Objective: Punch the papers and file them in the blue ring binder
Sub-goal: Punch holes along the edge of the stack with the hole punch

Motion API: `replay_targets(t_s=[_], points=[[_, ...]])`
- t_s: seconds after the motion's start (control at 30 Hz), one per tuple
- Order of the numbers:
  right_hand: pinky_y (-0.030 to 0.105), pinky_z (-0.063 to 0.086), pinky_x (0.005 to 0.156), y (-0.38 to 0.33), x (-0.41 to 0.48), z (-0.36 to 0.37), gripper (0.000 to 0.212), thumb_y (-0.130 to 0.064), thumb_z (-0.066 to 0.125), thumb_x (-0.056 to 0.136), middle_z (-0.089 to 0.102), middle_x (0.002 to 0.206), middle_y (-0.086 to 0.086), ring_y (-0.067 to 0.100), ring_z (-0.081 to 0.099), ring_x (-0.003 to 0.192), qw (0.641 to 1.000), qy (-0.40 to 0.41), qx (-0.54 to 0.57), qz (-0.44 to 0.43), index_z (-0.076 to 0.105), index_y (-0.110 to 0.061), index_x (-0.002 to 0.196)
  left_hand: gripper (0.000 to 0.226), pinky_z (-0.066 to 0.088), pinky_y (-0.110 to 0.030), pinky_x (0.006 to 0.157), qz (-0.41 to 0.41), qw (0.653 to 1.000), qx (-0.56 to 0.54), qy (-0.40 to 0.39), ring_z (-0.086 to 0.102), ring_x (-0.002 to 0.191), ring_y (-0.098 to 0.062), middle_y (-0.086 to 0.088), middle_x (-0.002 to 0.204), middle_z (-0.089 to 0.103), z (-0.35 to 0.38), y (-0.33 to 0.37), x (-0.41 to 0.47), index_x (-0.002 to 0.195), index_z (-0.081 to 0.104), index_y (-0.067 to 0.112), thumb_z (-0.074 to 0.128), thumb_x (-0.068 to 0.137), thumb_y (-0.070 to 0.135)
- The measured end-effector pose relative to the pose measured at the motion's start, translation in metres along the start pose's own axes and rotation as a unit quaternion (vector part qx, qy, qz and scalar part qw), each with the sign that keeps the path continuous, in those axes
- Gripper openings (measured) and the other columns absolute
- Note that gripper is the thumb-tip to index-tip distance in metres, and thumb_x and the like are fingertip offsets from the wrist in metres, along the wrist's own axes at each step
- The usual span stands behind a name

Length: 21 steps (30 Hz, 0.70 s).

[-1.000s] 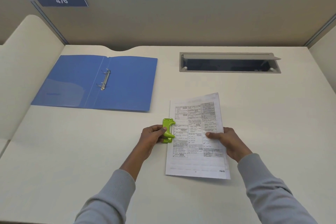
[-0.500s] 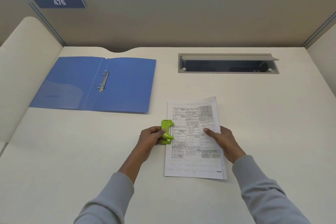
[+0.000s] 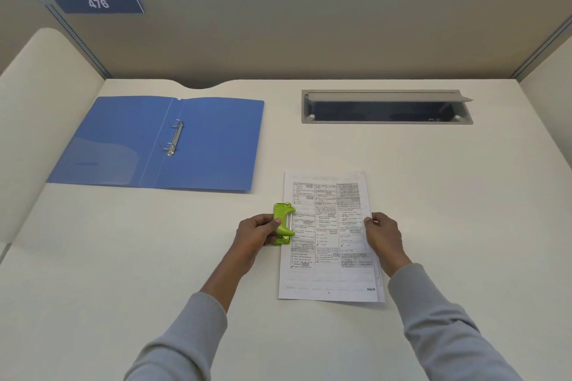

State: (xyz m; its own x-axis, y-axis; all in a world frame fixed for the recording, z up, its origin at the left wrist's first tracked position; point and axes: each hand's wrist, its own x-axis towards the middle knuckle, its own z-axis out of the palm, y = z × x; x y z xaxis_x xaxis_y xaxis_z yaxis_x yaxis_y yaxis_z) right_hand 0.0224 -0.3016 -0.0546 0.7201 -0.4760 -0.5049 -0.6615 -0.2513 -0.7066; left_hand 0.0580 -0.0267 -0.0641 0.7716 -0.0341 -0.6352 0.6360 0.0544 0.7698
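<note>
Leaning over the cream counter, the person works with both arms stretched forward. The left grip is curled round a lime-green hole punch, thumb on its lever. The punch's mouth sits over the left long edge of the papers. The right grip pinches the opposite edge of that printed stack (at least two sheets, slightly offset along the right side). The papers lie near the middle of the counter. The blue ring binder lies open, well apart at the far left, metal rings by its spine. A grey cable hatch is sunk into the counter beyond the papers.
</note>
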Motion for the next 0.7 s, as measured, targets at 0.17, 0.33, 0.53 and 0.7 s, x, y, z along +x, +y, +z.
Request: replay_targets(t_s=[0.17,0.33,0.53,0.7], points=[[0.030,0.039,0.087,0.000,-0.002,0.001,0.025,-0.024,0.048,0.106,0.067,0.108,0.005,0.025,0.058,0.101,1.000,0.013,0.017,-0.012,0.067,-0.012,0.117,0.020,0.062,-0.031,0.069,0.000,1.000,0.013,0.008,0.074,0.074,-0.020,-0.009,0.085,0.078,0.001,0.002,-0.002,0.110,0.072,-0.002,0.072,0.092,0.009],[0.035,0.044,0.078,0.006,0.002,-0.003,0.044,-0.034,0.041,0.105,0.068,0.092,0.016,0.027,0.058,0.087,0.998,-0.008,0.057,0.012,0.061,0.006,0.099,0.045,0.059,-0.039,0.087,0.085,0.978,0.153,0.110,0.070,0.095,-0.016,0.001,0.104,0.070,0.005,-0.001,-0.010,0.121,0.061,0.022,0.080,0.084,0.038],[0.042,0.054,0.088,0.014,0.005,-0.005,0.050,-0.041,0.043,0.099,0.070,0.102,0.025,0.026,0.061,0.083,0.996,-0.024,0.076,0.030,0.060,0.006,0.099,0.092,0.040,-0.042,0.111,0.063,0.930,0.322,0.163,0.046,0.130,-0.030,-0.008,0.134,0.046,0.015,-0.024,-0.058,0.144,0.045,0.012,0.071,0.077,0.069],[0.036,0.049,0.080,0.018,0.008,-0.005,0.052,-0.044,0.045,0.093,0.067,0.084,0.019,0.023,0.058,0.080,0.997,-0.027,0.069,0.035,0.059,0.006,0.096,0.110,0.037,-0.033,0.111,0.075,0.886,0.450,0.078,0.029,0.128,-0.022,0.001,0.133,0.030,0.022,-0.059,-0.103,0.147,0.035,0.016,0.070,0.065,0.081]])
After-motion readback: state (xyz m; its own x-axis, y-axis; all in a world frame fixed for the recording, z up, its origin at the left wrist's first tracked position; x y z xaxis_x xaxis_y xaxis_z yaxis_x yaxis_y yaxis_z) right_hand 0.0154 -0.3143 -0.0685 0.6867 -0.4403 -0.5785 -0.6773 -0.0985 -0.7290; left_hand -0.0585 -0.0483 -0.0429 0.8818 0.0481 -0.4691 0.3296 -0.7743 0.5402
